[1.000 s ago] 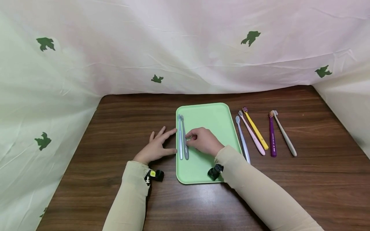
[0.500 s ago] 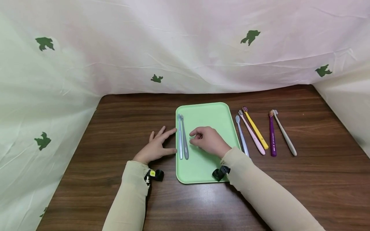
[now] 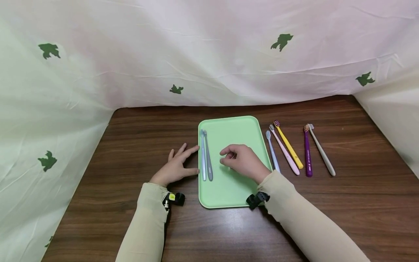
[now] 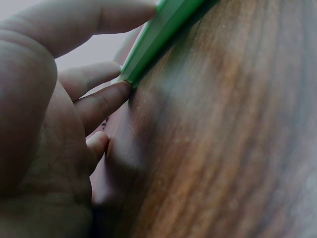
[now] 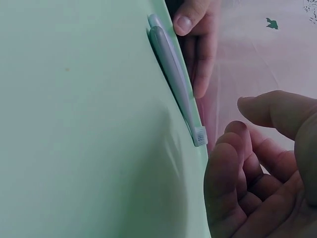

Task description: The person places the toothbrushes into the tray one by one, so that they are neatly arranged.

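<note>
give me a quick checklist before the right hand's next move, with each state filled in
1. Right hand holding nothing: ok
2. Left hand touching green tray: ok, left edge
3. Dark gray toothbrush and inner blue toothbrush inside tray: ok, along left side
4. Outer blue toothbrush fully visible: not ok, right sleeve hides its near end
5. Purple toothbrush and light gray toothbrush heads apart: cannot tell

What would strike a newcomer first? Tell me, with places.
Probably the green tray on the dark table, with a bluish toothbrush and a grey toothbrush along its left side. Then the yellow toothbrush and purple toothbrush to its right. The left hand touches the tray's rim; the right hand hovers over the tray.
</note>
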Demonstrator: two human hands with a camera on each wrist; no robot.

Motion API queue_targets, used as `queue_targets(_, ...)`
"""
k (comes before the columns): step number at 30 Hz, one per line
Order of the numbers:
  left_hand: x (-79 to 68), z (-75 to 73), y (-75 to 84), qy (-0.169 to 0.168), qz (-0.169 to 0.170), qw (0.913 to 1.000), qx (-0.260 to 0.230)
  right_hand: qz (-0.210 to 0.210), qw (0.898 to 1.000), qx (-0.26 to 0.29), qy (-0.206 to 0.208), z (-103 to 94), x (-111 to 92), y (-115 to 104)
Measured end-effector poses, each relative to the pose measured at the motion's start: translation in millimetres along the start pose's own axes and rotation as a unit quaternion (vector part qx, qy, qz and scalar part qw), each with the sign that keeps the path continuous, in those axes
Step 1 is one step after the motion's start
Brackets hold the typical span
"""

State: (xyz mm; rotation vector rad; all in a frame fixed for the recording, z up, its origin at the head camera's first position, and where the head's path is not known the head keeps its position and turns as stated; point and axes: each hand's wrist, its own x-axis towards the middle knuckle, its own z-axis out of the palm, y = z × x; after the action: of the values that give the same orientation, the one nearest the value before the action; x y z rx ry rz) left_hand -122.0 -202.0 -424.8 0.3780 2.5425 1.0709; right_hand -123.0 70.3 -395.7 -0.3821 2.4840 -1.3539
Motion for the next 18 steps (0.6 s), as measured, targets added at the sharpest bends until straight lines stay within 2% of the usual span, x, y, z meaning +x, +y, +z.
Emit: queue_targets(18, -0.4, -0.3, 0.8, -0.001, 0.013, 0.9999, 0.008, -0.006, 1.000, 0.005, 0.020, -17.7, -21.9, 8.0)
